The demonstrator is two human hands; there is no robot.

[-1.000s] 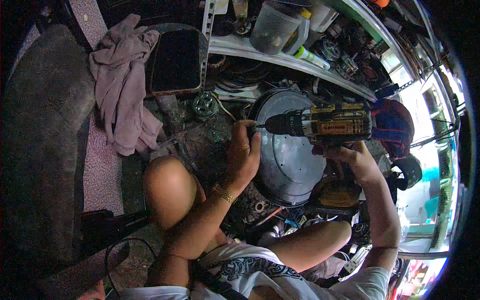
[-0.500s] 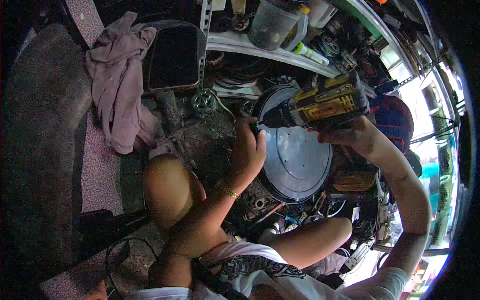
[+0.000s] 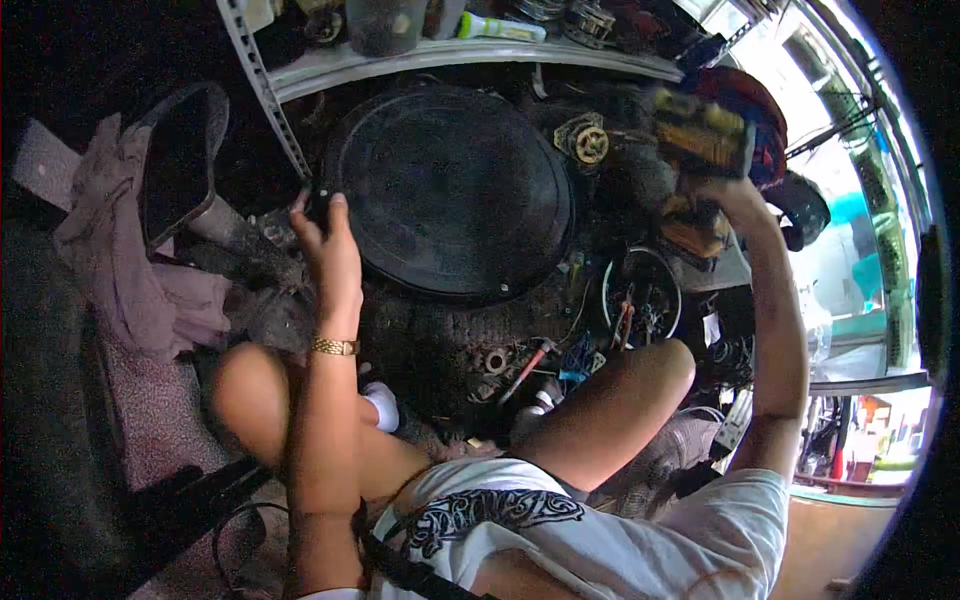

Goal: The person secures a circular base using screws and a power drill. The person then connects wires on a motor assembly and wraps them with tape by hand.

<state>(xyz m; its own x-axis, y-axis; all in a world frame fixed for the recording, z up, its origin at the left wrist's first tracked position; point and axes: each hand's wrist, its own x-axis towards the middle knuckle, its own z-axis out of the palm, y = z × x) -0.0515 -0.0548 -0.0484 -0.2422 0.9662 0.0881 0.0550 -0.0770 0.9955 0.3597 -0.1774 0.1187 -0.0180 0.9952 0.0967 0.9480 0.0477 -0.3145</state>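
A large round black disc (image 3: 455, 200) with a raised rim faces me in the middle of the view. My left hand (image 3: 330, 235) grips its left edge, thumb on the near face and fingers partly hidden behind. To the right of the disc and apart from it, my right hand (image 3: 725, 192) holds a yellow and black cordless drill (image 3: 705, 135). The drill is smeared by motion, and its tip cannot be made out.
Above the disc runs a shelf (image 3: 480, 55) with a green-and-white tube (image 3: 500, 28). A bowl of small parts (image 3: 640, 300) and a red-handled tool (image 3: 525, 372) lie below right. On the left hangs a cloth (image 3: 130, 250) beside a dark chair-like frame (image 3: 180, 165).
The disc showed a pale metallic face before; now a black face is toward me. My left hand has moved left with its edge. The drill has been drawn away from it, rightward.
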